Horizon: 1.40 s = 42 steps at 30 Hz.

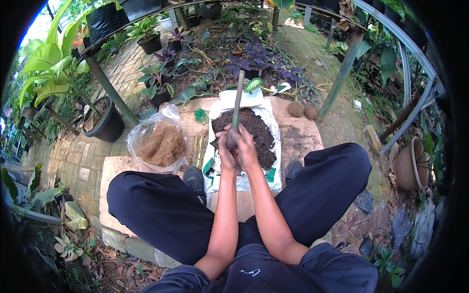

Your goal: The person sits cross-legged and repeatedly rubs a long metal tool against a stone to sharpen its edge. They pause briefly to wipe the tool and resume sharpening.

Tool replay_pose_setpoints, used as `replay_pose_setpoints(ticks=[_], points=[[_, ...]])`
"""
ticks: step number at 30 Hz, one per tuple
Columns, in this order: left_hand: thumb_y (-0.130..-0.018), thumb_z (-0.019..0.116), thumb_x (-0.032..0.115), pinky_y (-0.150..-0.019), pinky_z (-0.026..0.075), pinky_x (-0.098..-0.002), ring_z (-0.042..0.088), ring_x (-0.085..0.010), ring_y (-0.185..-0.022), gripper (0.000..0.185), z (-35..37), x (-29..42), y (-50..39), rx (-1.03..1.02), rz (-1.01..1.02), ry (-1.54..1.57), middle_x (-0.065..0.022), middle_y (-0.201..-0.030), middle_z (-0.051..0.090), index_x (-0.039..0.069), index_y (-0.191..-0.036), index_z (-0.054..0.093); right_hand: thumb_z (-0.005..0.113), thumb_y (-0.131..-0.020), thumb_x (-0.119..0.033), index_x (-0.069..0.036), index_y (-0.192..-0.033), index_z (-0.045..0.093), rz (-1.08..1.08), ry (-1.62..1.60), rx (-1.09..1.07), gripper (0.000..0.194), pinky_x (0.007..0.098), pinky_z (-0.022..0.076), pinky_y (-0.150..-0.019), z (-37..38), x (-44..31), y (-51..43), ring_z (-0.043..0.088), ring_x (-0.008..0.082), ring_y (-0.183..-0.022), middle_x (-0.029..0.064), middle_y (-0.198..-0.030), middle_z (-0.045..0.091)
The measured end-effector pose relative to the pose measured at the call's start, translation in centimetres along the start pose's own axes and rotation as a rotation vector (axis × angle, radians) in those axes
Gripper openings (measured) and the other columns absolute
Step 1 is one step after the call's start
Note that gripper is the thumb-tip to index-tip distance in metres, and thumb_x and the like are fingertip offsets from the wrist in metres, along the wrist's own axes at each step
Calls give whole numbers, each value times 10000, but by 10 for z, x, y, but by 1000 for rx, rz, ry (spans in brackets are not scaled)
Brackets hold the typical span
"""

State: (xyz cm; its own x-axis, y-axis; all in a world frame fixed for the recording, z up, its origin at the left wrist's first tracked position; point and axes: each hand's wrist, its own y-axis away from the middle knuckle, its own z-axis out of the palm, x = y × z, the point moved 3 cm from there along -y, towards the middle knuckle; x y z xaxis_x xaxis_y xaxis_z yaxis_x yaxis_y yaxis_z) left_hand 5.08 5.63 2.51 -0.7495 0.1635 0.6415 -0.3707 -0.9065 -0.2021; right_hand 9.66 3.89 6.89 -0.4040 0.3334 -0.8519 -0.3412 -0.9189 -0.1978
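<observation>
My left hand (226, 154) and my right hand (244, 146) are cupped together around a dark ball of soil (231, 140). A greenish-brown plant stem (238, 97) rises from the ball and leans slightly right at its top. Under my hands, dark soil (262, 135) lies heaped on an opened white sack (276, 146). To the left, a clear plastic bag (132, 141) holds brown coconut fibre (163, 143). Between bag and sack lie several thin cut sticks (199, 150), with green twine (200, 115) above them. Two round brown balls (295, 109) sit at the upper right.
Flattened cardboard (300, 128) lies under the sack and my feet. Metal posts (110, 86) stand ahead on both sides. A black potted plant (106, 122) is at the left, a brown pot (410, 164) at the right. Purple-leaved plants (256, 55) grow ahead.
</observation>
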Motion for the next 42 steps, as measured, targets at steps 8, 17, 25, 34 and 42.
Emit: replay_pose_setpoints(ticks=[8, 17, 25, 34, 42], points=[[-958, 510, 320, -936, 412, -288, 514, -162, -1101, 426, -1, 1, -2, -4, 28, -50, -64, -1223, 525, 31, -1269, 463, 424, -973, -246, -3, -954, 544, -6, -119, 98, 272, 281, 518, -673, -5, 4, 0, 630, 171, -733, 156, -876, 657], [-959, 510, 332, -941, 413, -292, 512, -162, -1106, 440, 1, 1, 3, -20, 4, 15, -66, -1231, 523, 35, -1280, 457, 419, -975, -263, 2, -989, 542, -30, 77, 61, 292, 270, 519, -651, -6, 7, -2, 643, 164, -752, 172, -872, 660], [-960, 511, 343, -945, 414, -297, 510, -162, -1110, 452, 2, -1, -1, -103, 128, -96, -67, -1238, 522, 39, -1289, 452, 403, -975, -255, 2, -963, 536, 57, -97, 107, 290, 284, 499, -583, -9, 6, 1, 602, 180, -637, 173, -810, 654], [-951, 521, 357, -911, 435, -291, 533, -137, -1055, 439, 2, 1, 4, 94, -81, 71, -51, -1195, 539, 55, -1266, 472, 446, -969, -301, 15, -994, 556, 43, 146, 67, 336, 316, 556, -711, -15, 13, -2, 670, 222, -774, 139, -879, 656], [-934, 538, 352, -887, 458, -283, 571, -129, -1010, 369, -10, -3, 3, 136, -56, -26, -46, -1096, 600, 65, -1165, 543, 434, -974, -304, 11, -931, 551, 62, -19, 90, 339, 296, 526, -625, -11, 12, 1, 643, 190, -680, 138, -727, 641]])
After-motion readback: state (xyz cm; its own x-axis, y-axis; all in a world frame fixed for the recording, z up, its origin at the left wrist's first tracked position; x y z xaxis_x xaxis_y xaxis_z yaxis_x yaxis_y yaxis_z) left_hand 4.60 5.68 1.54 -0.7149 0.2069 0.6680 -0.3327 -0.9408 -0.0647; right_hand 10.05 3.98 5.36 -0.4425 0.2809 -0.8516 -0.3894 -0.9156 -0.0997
